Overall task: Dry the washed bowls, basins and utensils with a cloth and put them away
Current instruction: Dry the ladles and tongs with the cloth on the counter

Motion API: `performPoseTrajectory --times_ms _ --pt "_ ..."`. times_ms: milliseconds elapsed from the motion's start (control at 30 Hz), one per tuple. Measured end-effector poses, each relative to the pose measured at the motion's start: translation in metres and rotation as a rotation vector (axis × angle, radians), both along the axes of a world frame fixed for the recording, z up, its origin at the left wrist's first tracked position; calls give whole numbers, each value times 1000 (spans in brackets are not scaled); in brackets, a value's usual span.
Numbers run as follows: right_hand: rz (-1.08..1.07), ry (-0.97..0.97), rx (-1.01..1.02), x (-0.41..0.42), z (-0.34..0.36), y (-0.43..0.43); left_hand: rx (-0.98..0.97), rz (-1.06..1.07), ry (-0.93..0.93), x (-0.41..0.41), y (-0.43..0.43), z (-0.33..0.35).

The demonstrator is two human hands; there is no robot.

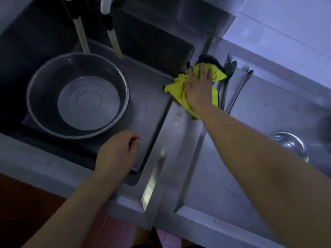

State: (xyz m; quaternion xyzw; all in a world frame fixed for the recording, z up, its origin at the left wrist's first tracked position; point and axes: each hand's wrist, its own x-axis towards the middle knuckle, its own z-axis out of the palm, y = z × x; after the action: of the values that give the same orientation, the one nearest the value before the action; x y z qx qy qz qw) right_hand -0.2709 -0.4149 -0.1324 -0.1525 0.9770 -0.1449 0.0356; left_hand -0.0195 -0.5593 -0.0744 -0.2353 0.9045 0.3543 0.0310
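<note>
**Flat hand on the yellow cloth**

On the left, a big round metal basin (44, 81) sits open side up in the left sink (150, 104), under two hanging hoses (82, 38). The left hand (116, 151) hovers over the near edge of that sink, fingers loosely curled, holding nothing. On the strip (179, 126) between the two sinks lies the yellow cloth (176, 88) (it has a dark edge at the far end). The right hand (198, 86) presses down on it with fingers straight and spread. Just right of the cloth lie metal spoons (231, 68), long and thin, their round ends pointing away from the person. Further right is the right sink (259, 111) with its shiny drain (288, 142)
</note>
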Motion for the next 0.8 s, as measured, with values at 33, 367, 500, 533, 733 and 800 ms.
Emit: performPoseTrajectory --times_ms 33,367,500,533,733,800 --pt "-6 -8 14 -13 0 0 -9 -12 1 -2 2 -1" --pt "38 -65 -311 132 -10 30 -21 -18 7 -4 13 6" --pt "117 -61 -281 242 -16 63 -2 -39 -9 -16 33 11" --pt "105 -74 -261 258 -20 74 7 -59 -12 -21 41 12" --pt "45 -106 -9 270 -36 161 -26 -220 -11 -54 96 11" --pt "27 -76 41 253 -37 192 -47 -265 -8 -67 115 11"
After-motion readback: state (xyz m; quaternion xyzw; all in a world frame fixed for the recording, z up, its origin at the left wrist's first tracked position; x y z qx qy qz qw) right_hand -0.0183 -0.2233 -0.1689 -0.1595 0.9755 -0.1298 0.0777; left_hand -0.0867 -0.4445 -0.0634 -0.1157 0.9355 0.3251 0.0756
